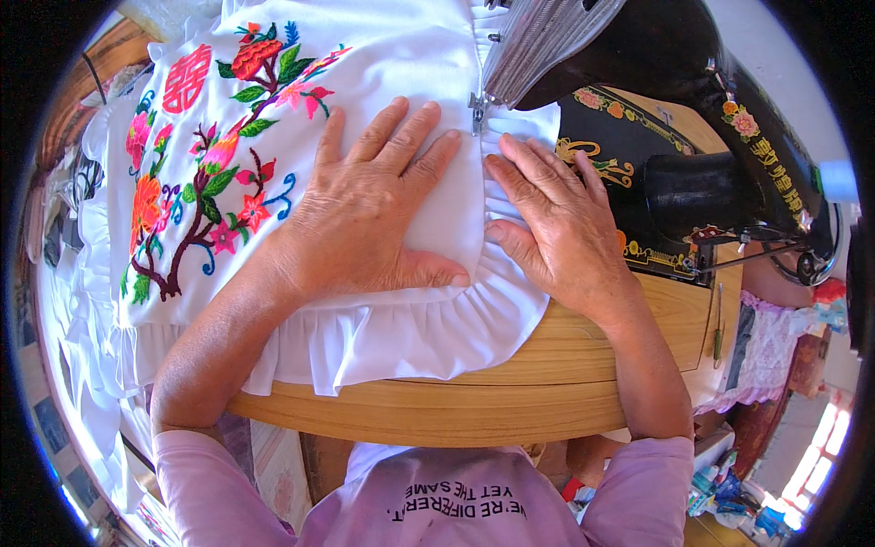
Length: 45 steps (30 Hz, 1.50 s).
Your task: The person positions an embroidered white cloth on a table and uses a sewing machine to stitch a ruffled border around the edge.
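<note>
White cloth with a gathered ruffle along its edge lies spread over the sewing table. Colourful embroidered flowers and a branch cover its left part. My left hand rests flat on the cloth, fingers spread. On the ruffle at the right lies my right hand, palm down, thumb apart from the fingers. Just beyond the fingertips, the presser foot of a black sewing machine sits at the seam between cloth and ruffle. The needle is too small to make out.
The wooden sewing table has a curved front edge. A small screwdriver-like tool lies at its right. A pale blue thread spool sits on the machine's right side. More white ruffled fabric hangs over the left side.
</note>
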Each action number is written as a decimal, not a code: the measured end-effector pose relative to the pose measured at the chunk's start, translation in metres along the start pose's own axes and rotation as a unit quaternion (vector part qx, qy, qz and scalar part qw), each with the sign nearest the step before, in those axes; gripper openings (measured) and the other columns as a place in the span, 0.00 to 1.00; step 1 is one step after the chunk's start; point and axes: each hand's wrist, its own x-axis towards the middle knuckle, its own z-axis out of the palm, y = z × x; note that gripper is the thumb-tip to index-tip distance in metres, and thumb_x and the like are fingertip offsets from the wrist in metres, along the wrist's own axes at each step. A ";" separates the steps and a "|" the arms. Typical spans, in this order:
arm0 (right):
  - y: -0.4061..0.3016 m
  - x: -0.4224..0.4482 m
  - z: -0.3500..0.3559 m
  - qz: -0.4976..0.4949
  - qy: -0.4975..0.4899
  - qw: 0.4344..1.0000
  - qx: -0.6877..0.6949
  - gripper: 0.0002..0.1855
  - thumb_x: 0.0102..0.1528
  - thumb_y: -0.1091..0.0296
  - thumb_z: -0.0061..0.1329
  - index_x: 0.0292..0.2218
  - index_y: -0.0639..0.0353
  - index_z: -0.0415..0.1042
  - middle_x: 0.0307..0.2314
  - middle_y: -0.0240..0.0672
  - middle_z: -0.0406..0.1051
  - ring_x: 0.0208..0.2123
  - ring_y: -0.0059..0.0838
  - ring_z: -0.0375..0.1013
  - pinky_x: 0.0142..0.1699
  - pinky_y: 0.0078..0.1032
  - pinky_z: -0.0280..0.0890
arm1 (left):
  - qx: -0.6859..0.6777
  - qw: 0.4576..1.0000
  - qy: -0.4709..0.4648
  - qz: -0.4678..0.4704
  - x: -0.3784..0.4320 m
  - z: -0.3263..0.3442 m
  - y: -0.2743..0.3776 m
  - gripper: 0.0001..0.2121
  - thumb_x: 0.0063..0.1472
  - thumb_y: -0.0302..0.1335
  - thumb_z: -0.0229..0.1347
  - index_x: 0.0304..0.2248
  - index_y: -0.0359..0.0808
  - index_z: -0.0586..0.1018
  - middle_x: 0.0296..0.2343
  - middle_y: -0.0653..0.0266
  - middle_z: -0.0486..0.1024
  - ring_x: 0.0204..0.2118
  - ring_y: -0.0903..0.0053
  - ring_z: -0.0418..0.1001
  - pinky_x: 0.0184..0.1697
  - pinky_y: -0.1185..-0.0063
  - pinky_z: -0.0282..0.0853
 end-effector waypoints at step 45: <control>-0.005 -0.002 0.007 0.029 0.047 0.998 -0.017 0.28 0.52 0.48 0.44 0.48 0.60 0.66 0.50 0.38 0.61 0.52 0.37 0.59 0.55 0.47 0.49 | 0.025 0.999 0.011 0.041 0.004 0.001 -0.018 0.52 0.38 0.64 0.52 0.56 0.35 0.55 0.57 0.51 0.49 0.61 0.57 0.42 0.58 0.53 0.35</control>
